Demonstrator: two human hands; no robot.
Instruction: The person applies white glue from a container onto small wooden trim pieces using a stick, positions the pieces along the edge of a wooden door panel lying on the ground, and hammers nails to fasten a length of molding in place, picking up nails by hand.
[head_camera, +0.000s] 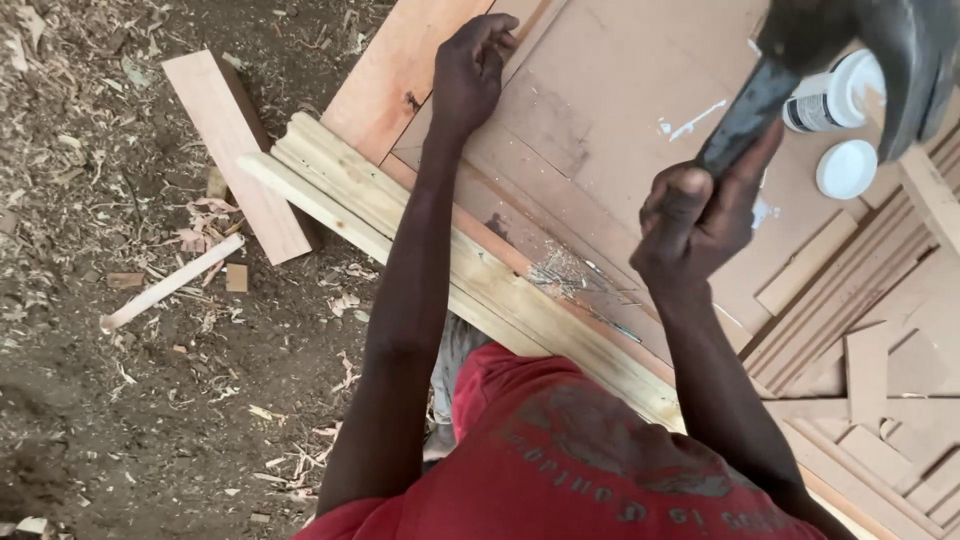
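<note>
the brown panel filled the upper right of the view, lying flat with white smears near its top. the pale moulded wood strip ran diagonally along the panel's near edge, from upper left down toward your red shirt, which hid its lower stretch. your left arm crossed over the strip, and your left hand rested with fingers bent and pressed onto the reddish board at the panel's far corner, gripping nothing. your right hand was clenched around the handle of the dark hammer, whose head was raised close to the camera and blocked part of the white jar. the jar's white lid lay just beside it on the panel. a scatter of thin nails sat on the panel, touching the strip's edge, between your two arms. stacked offcuts lay at the right. on the shaving-strewn ground at the left, a loose plank and a thin stick lay well apart from the hands.
</note>
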